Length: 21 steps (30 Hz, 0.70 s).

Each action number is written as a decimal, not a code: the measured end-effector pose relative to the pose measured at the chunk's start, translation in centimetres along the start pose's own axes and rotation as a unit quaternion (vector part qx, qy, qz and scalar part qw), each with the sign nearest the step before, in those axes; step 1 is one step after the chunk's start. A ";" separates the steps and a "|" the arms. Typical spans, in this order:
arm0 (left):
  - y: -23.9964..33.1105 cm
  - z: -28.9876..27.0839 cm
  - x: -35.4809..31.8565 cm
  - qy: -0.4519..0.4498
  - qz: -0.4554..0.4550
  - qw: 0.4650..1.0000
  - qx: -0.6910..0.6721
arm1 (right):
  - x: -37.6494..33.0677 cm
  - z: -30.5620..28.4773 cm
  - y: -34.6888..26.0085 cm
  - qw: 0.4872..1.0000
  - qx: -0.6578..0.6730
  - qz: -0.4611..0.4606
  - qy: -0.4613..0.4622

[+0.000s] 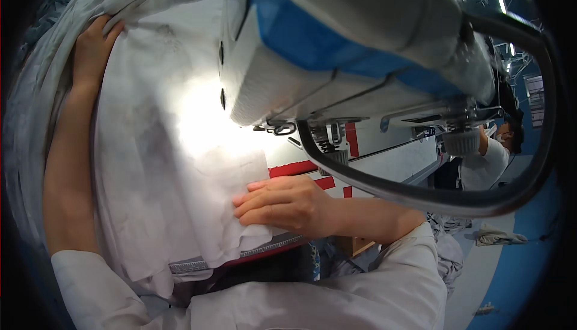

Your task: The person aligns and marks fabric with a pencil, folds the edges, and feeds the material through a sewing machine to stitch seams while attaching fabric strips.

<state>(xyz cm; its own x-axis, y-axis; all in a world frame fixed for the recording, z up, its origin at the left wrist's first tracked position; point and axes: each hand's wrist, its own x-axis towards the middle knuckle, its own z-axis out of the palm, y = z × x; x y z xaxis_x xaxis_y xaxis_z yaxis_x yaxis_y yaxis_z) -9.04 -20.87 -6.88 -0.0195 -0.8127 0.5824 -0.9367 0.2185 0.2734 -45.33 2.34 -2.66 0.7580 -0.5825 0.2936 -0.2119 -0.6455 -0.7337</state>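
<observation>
Head view: at the far left of the frame, a bunched mass of grey fabric (36,90) is seen curving along the edge. In the upper left, the left hand (93,48) is placed on the far edge of the white cloth (162,174), with the fingers curled over that edge so that the cloth is gripped; the bare forearm runs down the left side to a white sleeve (90,288) at the lower left. The white cloth is spread across the left and centre of the frame on the work surface, brightly lit near its middle by the machine lamp. At centre, the right hand (288,204) is laid flat on the near right corner of the cloth, fingers extended and together, pressing down without clasping. A ruler strip (240,255) is visible along the table edge just below that hand. The upper centre and right are filled by the sewing machine head (360,42), white with a blue band, with its needle area just above the right hand. At the far right, another person (490,162) in white is seen at a distant station.
</observation>
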 end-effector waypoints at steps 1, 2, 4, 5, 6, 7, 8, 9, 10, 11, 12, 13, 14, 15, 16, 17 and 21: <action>0.1 0.1 0.5 0.000 -0.001 1.000 0.001 | 0.3 -0.3 0.3 1.000 -0.008 0.005 0.003; 0.1 0.3 1.0 0.009 0.006 1.000 -0.010 | 0.7 -0.6 0.5 1.000 -0.021 -0.001 -0.002; -0.5 0.9 2.1 0.019 0.013 1.000 -0.019 | 1.2 -1.3 1.0 1.000 -0.005 -0.009 0.004; -1.3 1.5 2.7 0.011 -0.002 1.000 0.009 | 1.5 -1.6 1.3 1.000 0.011 0.010 -0.003; -2.5 2.3 3.4 0.002 -0.018 0.999 0.037 | 1.7 -1.9 1.5 0.999 0.028 0.024 -0.007; -4.1 3.2 3.9 0.003 -0.018 0.999 0.039 | 2.0 -2.0 1.8 0.998 0.043 0.036 -0.015; -5.9 4.1 4.5 0.008 -0.025 0.999 0.029 | 2.1 -2.1 2.1 0.998 0.046 0.043 -0.025; -7.6 4.9 5.1 0.013 -0.034 0.999 0.020 | 2.3 -2.2 2.4 0.988 0.119 0.095 -0.010; -8.8 5.4 5.7 0.013 -0.033 0.999 0.023 | 2.4 -2.2 2.6 0.981 0.148 0.121 -0.012; -9.1 5.6 6.3 -0.015 -0.063 0.997 0.031 | 2.4 -2.2 2.9 0.980 0.161 0.116 -0.001; -8.5 5.2 6.6 -0.047 -0.091 0.994 0.039 | 2.4 -2.1 3.0 0.975 0.181 0.127 0.005; -7.0 4.4 6.5 -0.051 -0.088 0.994 0.041 | 2.4 -2.0 3.0 0.988 0.123 0.096 -0.005; -4.4 3.3 5.9 -0.076 -0.077 0.992 0.061 | 2.3 -1.8 2.9 0.996 0.065 0.066 -0.016; -1.3 1.6 5.0 -0.099 -0.068 0.989 0.082 | 2.1 -1.7 2.7 0.997 0.003 0.077 -0.014; 2.1 0.0 3.2 -0.142 0.001 0.990 0.009 | 1.9 -1.5 2.5 0.998 0.014 0.066 -0.015; 5.9 -2.6 1.2 -0.162 0.002 0.986 -0.043 | 1.6 -1.4 2.2 0.996 -0.066 0.057 0.005; 16.9 -13.6 -11.8 -0.276 0.093 0.921 -0.257 | 0.7 -1.3 1.8 0.987 -0.152 0.022 0.056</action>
<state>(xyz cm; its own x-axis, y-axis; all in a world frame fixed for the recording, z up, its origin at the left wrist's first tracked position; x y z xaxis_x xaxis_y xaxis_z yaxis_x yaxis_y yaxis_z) -19.88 -0.26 1.26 -0.4711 -0.8553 0.2156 -0.6133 0.4933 0.6169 -45.93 0.11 -2.99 0.6747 -0.6536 0.3428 -0.4315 -0.7262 -0.5352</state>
